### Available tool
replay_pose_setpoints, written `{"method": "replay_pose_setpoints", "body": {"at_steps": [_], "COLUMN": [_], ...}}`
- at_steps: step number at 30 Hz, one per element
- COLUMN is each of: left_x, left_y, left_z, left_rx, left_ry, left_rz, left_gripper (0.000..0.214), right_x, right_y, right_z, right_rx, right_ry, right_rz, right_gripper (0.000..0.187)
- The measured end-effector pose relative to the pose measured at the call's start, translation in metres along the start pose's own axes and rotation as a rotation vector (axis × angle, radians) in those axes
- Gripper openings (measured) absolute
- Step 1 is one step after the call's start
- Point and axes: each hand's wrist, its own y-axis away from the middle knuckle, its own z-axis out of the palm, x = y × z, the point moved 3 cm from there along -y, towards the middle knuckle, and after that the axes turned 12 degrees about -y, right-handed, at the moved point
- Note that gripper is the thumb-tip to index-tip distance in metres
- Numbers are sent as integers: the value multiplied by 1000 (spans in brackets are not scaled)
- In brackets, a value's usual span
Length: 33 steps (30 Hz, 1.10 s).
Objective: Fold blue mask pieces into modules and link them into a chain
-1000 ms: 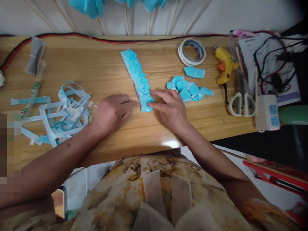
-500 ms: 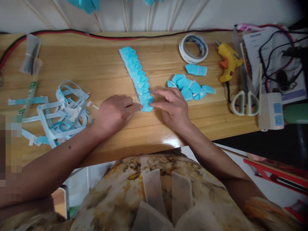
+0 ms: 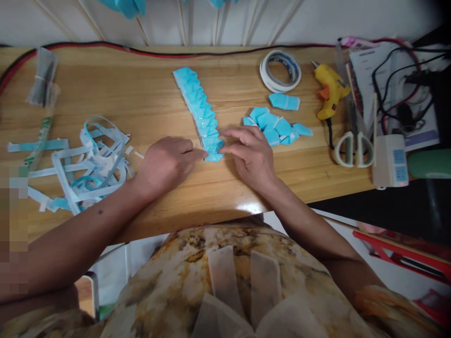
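A long chain of folded blue paper pieces [image 3: 199, 108] lies on the wooden table [image 3: 148, 94], running from the back toward me. My left hand [image 3: 165, 164] is curled, its fingertips pressed against the near end of the chain from the left. My right hand [image 3: 252, 155] touches the same end from the right with fingers stretched forward and slightly apart. A small heap of loose folded blue pieces [image 3: 276, 126] lies just beyond my right hand.
A tangle of blue-and-white paper strips [image 3: 88, 164] lies at the left. A tape roll [image 3: 281, 70], yellow glue gun [image 3: 329, 89], scissors [image 3: 352, 148], a white power strip [image 3: 389, 159] and cables crowd the right. A clear packet [image 3: 42, 84] sits far left.
Both hands stay at the chain's near end; the fingers shifted only slightly. The view moved a little.
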Motion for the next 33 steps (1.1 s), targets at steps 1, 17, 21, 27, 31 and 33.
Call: {"method": "replay_pose_setpoints", "body": {"at_steps": [1, 17, 21, 27, 31, 33], "left_x": [0, 0, -2, -2, -1, 0], "left_y": [0, 1, 1, 2, 1, 1], "left_z": [0, 1, 3, 3, 1, 0], "left_rx": [17, 29, 16, 57, 45, 48], "left_ry": [-5, 0, 53, -1, -8, 0], "left_rz": [9, -8, -15, 14, 19, 10], "left_gripper": [52, 51, 46, 47, 45, 45], "right_x": [1, 4, 7, 7, 1, -3], "right_y": [1, 0, 0, 0, -7, -19], "right_z": [0, 5, 3, 6, -6, -14], "right_rx": [13, -44, 5, -40, 15, -1], "right_ry": [0, 37, -3, -3, 30, 93], "right_rz": [3, 15, 5, -42, -66, -38], "right_gripper": [40, 40, 39, 39, 42, 43]}}
